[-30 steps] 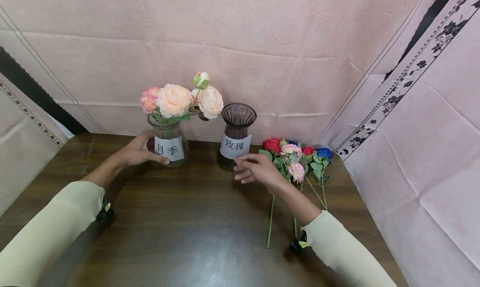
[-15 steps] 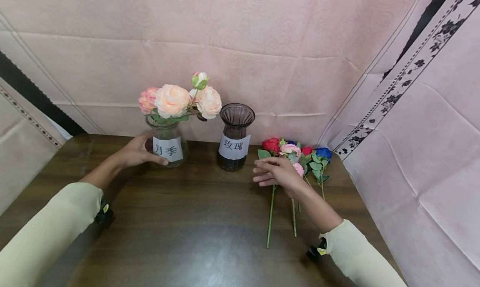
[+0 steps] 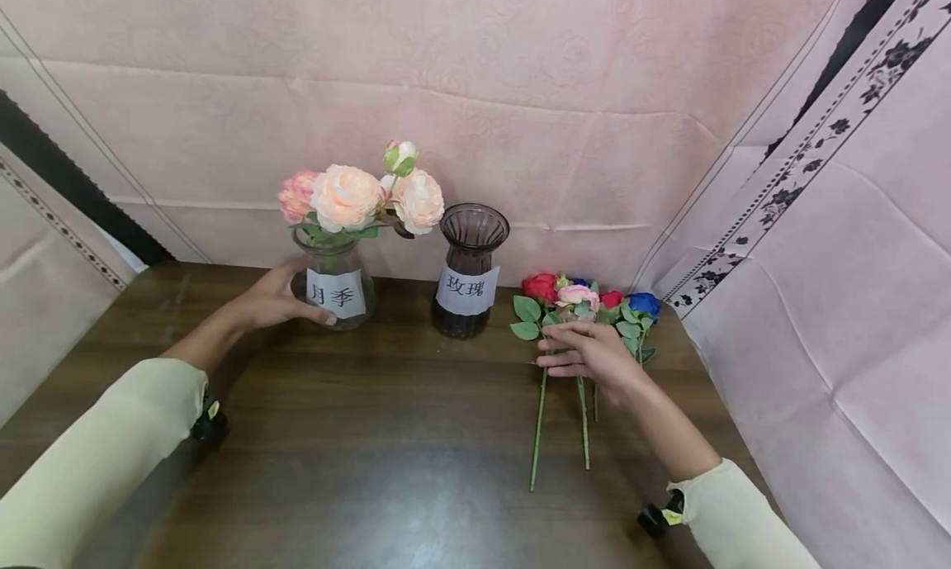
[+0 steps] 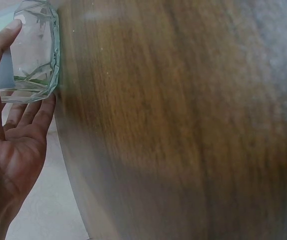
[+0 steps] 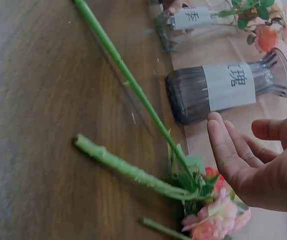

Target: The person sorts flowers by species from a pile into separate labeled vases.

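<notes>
My left hand point(image 3: 276, 299) holds a clear glass vase point(image 3: 334, 263) with a white label, thumb across its front and fingers behind. Peach and pink flowers point(image 3: 345, 199) stand in it. In the left wrist view, the vase's faceted base point(image 4: 36, 75) shows green stem ends inside. Over the lying flowers hovers my right hand point(image 3: 594, 356), fingers extended and nothing in its grasp. Beneath it are a pink flower point(image 3: 578, 296), a red rose point(image 3: 540, 287) and green stems point(image 3: 538, 429). The right wrist view shows the palm point(image 5: 263, 185) beside the pink bloom point(image 5: 213, 220).
A dark purple ribbed vase point(image 3: 462, 321) with a white label stands between the clear vase and the lying flowers. Blue flowers point(image 3: 643, 305) lie at the right. Pink cloth point(image 3: 520, 123) hangs behind the brown wooden table point(image 3: 357, 437).
My right hand has moved right, from in front of the dark vase to over the lying flowers. The left hand stays at the clear vase.
</notes>
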`<act>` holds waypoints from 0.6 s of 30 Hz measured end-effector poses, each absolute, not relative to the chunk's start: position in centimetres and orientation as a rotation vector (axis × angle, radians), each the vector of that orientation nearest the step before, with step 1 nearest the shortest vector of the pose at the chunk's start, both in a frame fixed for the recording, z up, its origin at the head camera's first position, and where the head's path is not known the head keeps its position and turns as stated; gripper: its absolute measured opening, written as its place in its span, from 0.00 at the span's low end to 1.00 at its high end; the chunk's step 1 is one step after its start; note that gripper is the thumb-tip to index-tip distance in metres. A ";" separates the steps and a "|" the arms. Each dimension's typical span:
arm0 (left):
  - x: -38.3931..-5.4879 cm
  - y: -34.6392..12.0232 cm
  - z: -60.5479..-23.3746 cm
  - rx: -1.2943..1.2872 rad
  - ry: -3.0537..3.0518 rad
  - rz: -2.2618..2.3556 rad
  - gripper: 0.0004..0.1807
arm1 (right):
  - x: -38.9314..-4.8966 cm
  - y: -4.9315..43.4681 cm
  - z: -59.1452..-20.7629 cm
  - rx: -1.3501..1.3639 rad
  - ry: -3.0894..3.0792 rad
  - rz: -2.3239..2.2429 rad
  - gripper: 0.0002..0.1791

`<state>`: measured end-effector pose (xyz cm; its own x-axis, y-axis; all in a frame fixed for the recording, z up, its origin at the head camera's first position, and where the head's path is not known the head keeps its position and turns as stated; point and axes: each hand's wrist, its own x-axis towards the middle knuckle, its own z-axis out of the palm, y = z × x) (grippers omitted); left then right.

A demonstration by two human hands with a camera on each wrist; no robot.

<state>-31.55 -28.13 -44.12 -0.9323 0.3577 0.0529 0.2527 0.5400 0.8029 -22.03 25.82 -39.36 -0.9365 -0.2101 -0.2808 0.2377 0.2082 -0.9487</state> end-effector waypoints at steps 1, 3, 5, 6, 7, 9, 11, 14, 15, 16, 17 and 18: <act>-31.5 -28.1 -44.1 0.525 2.651 1.355 0.53 | -22.0 26.1 -39.4 0.022 2.134 -1.785 0.29; -31.5 -28.2 -44.1 0.522 2.648 1.358 0.53 | -21.9 26.7 -39.7 0.030 2.114 -1.803 0.29; -31.4 -28.1 -44.1 0.524 2.647 1.360 0.53 | -21.7 27.4 -39.9 0.024 2.093 -1.818 0.29; -31.4 -28.1 -44.1 0.525 2.646 1.360 0.53 | -21.7 27.8 -40.0 0.018 2.082 -1.825 0.29; -31.4 -28.1 -44.1 0.523 2.646 1.360 0.53 | -21.6 28.2 -40.2 0.015 2.068 -1.837 0.29; -31.4 -28.1 -44.1 0.519 2.647 1.357 0.53 | -21.3 28.9 -40.4 0.018 2.031 -1.861 0.29; -31.4 -28.1 -44.1 0.514 2.649 1.352 0.52 | -21.1 29.7 -40.7 0.020 1.994 -1.882 0.30; -31.4 -28.2 -44.1 0.503 2.653 1.345 0.53 | -20.7 30.7 -41.0 0.019 1.946 -1.886 0.31; -31.4 -28.2 -44.1 0.498 2.652 1.343 0.53 | -20.5 31.0 -41.1 0.022 1.938 -1.882 0.31; -31.4 -28.2 -44.1 0.496 2.652 1.340 0.53 | -20.4 31.4 -41.3 0.023 1.933 -1.877 0.31; -31.3 -28.2 -44.0 0.492 2.651 1.340 0.53 | -20.3 31.7 -41.4 0.018 1.928 -1.867 0.31; -31.3 -28.2 -44.0 0.491 2.648 1.341 0.53 | -20.2 31.9 -41.4 0.020 1.924 -1.860 0.31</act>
